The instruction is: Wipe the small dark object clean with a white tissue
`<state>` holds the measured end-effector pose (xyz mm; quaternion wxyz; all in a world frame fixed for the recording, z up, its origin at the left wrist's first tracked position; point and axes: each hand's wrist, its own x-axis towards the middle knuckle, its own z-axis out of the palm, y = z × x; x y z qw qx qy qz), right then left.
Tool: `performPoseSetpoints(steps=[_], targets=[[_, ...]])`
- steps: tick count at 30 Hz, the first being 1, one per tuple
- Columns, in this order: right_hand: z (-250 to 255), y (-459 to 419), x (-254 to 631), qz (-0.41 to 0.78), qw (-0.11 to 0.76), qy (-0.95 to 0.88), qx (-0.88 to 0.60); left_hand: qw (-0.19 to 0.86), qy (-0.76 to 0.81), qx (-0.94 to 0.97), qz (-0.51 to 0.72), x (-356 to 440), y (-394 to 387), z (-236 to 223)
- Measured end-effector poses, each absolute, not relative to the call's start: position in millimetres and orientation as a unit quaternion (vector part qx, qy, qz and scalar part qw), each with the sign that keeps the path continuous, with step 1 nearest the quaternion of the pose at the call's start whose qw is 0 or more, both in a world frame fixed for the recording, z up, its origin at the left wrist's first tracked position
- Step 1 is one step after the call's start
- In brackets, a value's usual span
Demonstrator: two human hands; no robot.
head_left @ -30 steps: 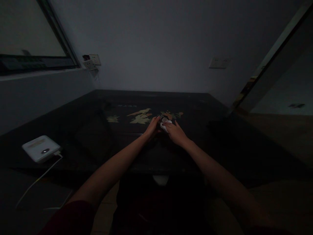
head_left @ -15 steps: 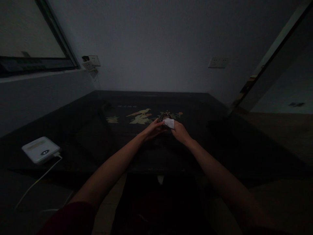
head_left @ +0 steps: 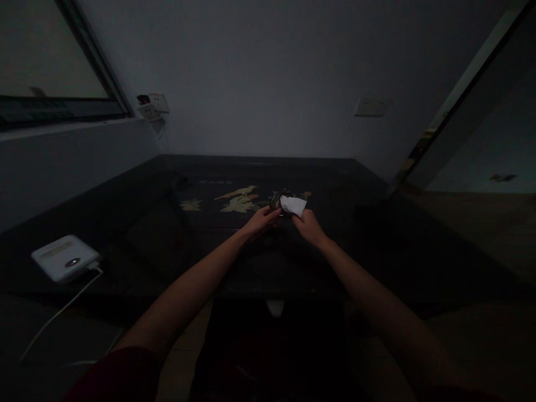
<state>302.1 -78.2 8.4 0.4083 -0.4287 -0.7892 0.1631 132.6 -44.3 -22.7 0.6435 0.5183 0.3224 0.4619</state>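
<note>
My left hand (head_left: 260,221) is closed around the near left side of a small dark, shiny round object (head_left: 275,200), perhaps glass; the dim light hides its exact kind. My right hand (head_left: 310,226) pinches a white tissue-like sheet (head_left: 295,206) just to the right. The sheet's left end lies against the round object's rim. Both hands are close together over the middle of a dark table (head_left: 268,262), and their lower fingers are hard to make out.
A white box-shaped device (head_left: 66,258) with a white cable (head_left: 62,312) sits at the table's left. Bird and flower pictures (head_left: 238,201) decorate the tabletop. Wall sockets (head_left: 372,106) are behind, and a window (head_left: 50,56) is at the upper left.
More of the white sheet shows now, and it stretches farther right and slightly upward with my right hand. My left hand stays on the round object. The view has shifted slightly.
</note>
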Motion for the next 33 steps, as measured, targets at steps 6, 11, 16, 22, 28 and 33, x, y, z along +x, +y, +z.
performPoseSetpoints(steps=[6,11,16,22,28,33], targets=[[1,-74,301,0.180,0.385,-0.794,-0.434,0.701,0.289,0.451,0.470,137,-48,-19],[-6,-73,301,0.150,0.333,-0.822,-0.436,0.707,0.324,0.414,0.474,137,-46,-19],[0,-76,305,0.050,0.240,-0.843,-0.479,0.705,0.299,0.411,0.495,137,-45,-20],[9,-78,307,-0.040,0.181,-0.889,-0.418,0.675,0.295,0.430,0.522,141,-44,-22],[6,-84,302,-0.095,0.167,-0.898,-0.396,0.632,0.300,0.441,0.562,142,-39,-25],[2,-90,292,-0.052,0.189,-0.888,-0.416,0.635,0.311,0.433,0.560,142,-34,-30]])
